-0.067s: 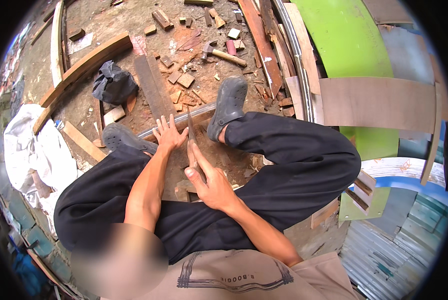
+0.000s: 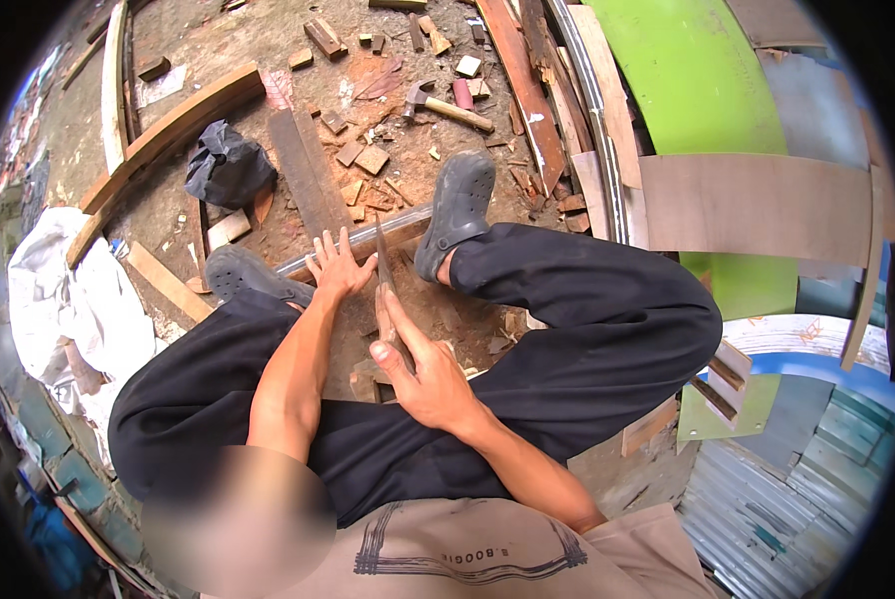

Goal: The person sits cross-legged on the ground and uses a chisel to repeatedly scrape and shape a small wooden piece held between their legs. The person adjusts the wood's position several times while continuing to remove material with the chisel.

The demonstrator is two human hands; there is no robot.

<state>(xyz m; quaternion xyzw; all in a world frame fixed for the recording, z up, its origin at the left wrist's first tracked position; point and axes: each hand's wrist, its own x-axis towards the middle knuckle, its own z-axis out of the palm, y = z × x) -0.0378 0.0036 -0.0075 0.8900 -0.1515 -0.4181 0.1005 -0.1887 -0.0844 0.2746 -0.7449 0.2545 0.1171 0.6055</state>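
Note:
My right hand (image 2: 432, 384) is wrapped round the wooden handle of a handsaw (image 2: 381, 255), whose narrow blade is seen nearly edge-on and points away from me. The saw crosses a wooden beam (image 2: 404, 234) that lies between my feet. My left hand (image 2: 338, 272) rests with its fingers spread on the near end of a dark brown plank (image 2: 312, 180), close to the left of the blade. The plank stretches away from me over the ground. Where the teeth meet the wood cannot be made out.
A claw hammer (image 2: 451, 110) lies beyond my right shoe (image 2: 457, 215), among several small wood offcuts (image 2: 371, 160). A black plastic bag (image 2: 230, 170) and a curved timber (image 2: 183, 130) are at the left. Long boards (image 2: 532, 110) and a green panel (image 2: 687, 80) line the right side.
My right hand has shifted very slightly toward me with the saw. The left hand stays in place on the plank.

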